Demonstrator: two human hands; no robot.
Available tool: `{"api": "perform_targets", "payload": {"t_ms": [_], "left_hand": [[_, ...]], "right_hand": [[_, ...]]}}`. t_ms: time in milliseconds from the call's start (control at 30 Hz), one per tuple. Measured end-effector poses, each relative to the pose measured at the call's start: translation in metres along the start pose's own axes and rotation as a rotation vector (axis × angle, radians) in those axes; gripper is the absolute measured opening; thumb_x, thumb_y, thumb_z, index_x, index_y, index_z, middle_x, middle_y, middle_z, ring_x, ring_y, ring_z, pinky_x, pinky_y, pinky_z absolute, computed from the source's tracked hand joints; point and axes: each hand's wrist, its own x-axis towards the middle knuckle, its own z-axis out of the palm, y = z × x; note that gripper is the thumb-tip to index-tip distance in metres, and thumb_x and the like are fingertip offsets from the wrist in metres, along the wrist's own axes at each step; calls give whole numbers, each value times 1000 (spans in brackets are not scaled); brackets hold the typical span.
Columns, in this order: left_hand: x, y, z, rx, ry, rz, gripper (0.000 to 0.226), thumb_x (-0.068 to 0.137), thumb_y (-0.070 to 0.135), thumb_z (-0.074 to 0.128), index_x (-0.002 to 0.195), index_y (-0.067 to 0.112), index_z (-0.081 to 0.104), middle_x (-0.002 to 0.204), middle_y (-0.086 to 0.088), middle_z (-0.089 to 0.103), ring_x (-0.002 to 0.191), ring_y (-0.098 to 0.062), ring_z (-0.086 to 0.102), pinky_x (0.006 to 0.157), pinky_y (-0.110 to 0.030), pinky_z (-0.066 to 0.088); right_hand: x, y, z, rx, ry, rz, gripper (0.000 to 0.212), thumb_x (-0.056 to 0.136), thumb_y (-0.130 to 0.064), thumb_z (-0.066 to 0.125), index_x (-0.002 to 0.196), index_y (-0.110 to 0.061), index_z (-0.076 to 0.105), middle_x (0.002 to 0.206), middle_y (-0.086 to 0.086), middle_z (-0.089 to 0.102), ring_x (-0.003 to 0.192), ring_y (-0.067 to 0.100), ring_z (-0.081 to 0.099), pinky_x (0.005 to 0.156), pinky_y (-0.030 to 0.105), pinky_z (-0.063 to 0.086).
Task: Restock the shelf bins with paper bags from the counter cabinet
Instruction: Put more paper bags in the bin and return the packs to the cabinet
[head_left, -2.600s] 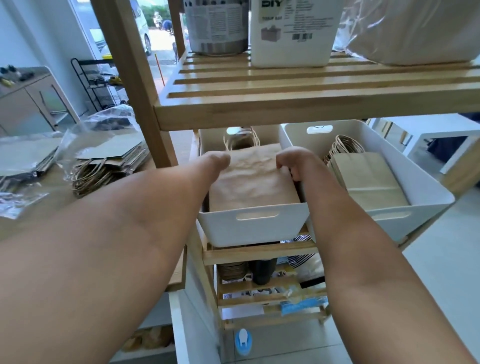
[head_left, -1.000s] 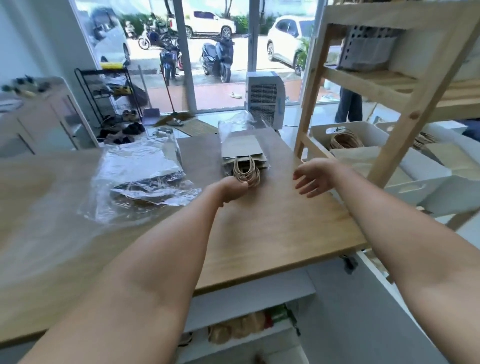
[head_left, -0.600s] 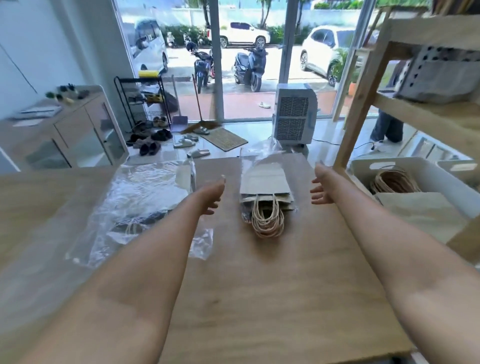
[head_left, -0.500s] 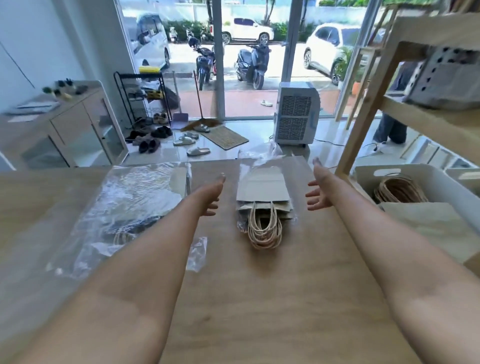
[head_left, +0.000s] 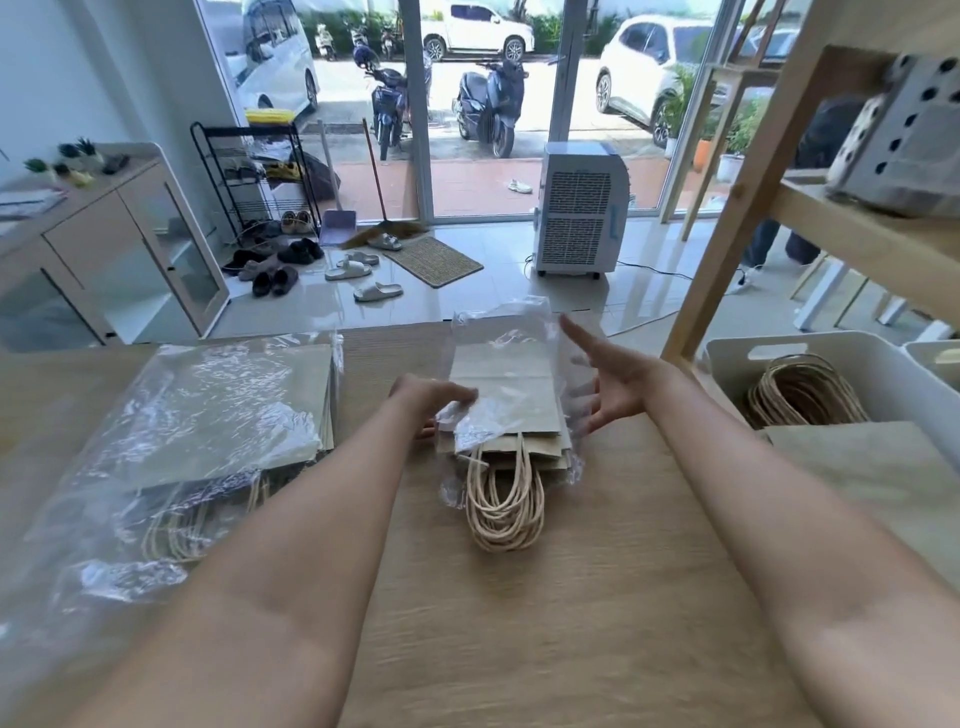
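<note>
A small stack of brown paper bags (head_left: 506, 387) with cord handles lies in a clear plastic wrapper in the middle of the wooden counter (head_left: 597, 597). My left hand (head_left: 428, 402) rests on the stack's left edge, fingers curled onto the wrapper. To the right of the stack my right hand (head_left: 613, 382) is spread open, its fingertips at the wrapper. A white shelf bin (head_left: 852, 358) at the right holds paper bags with their handles up.
A larger wrapped pack of paper bags (head_left: 218, 421) lies on the counter's left part. The wooden shelf post (head_left: 727, 218) rises at the right beside the bin. Beyond the counter are a white air cooler (head_left: 576, 208), shoes and a glass door.
I turned from the shelf bin to the counter. Both hands closed in on the small stack; the left now touches its edge and the right has reached its side.
</note>
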Motion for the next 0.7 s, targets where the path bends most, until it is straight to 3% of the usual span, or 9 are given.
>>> {"api": "perform_targets", "payload": {"t_ms": [67, 100, 200, 333, 467, 567, 633, 700], "left_hand": [[2, -1, 3, 4, 28, 10, 91, 64, 25, 89, 135, -4, 40, 133, -15, 53, 116, -28, 55, 88, -34, 50], [2, -2, 3, 4, 34, 12, 92, 63, 25, 89, 135, -5, 40, 134, -17, 52, 118, -29, 54, 93, -36, 50], [1, -6, 2, -4, 40, 25, 96, 56, 29, 92, 133, -3, 43, 135, -17, 53, 120, -30, 54, 100, -41, 49], [-6, -14, 1, -29, 25, 38, 87, 59, 26, 91, 129, -3, 48, 131, -12, 54, 117, -29, 55, 99, -39, 50], [-21, -22, -5, -31, 17, 54, 84, 57, 24, 92, 126, -2, 51, 128, -14, 56, 110, -28, 58, 97, -40, 52], [-37, -29, -13, -40, -29, 60, 74, 65, 18, 88, 125, -3, 51, 119, -12, 56, 100, -25, 57, 91, -35, 54], [-50, -36, -19, -35, -68, 73, 67, 70, 15, 85, 124, -3, 50, 109, -11, 51, 93, -23, 53, 79, -29, 52], [-65, -42, -25, -16, -86, 96, 64, 71, 16, 84, 124, -2, 51, 112, -11, 52, 91, -21, 53, 68, -27, 48]], "right_hand": [[2, 0, 7, -84, 20, 20, 142, 36, -63, 84, 152, -32, 10, 153, 24, 22, 138, 45, 30, 94, 66, 42], [4, 0, 10, -120, 45, 33, 140, 41, -55, 88, 153, -29, 9, 154, 23, 21, 138, 44, 31, 96, 65, 42], [9, 6, 16, -213, 164, 61, 108, 69, -35, 82, 153, -20, 16, 154, 19, 24, 133, 40, 39, 100, 58, 43], [2, 15, 28, -292, 268, -7, 77, 78, -23, 77, 143, -22, 37, 142, 13, 44, 115, 34, 53, 86, 52, 53], [-15, 28, 44, -275, 335, -54, 65, 81, -15, 74, 138, -19, 43, 132, 13, 53, 89, 27, 57, 62, 41, 51], [-34, 40, 59, -299, 386, -64, 62, 80, -15, 75, 135, -18, 46, 126, 14, 55, 73, 22, 55, 50, 36, 48], [-52, 51, 70, -291, 425, -72, 59, 80, -16, 75, 132, -18, 48, 113, 13, 55, 69, 22, 53, 48, 34, 47], [-72, 63, 80, -277, 468, -81, 56, 80, -16, 74, 131, -17, 49, 103, 10, 53, 68, 21, 52, 48, 34, 46]]}}
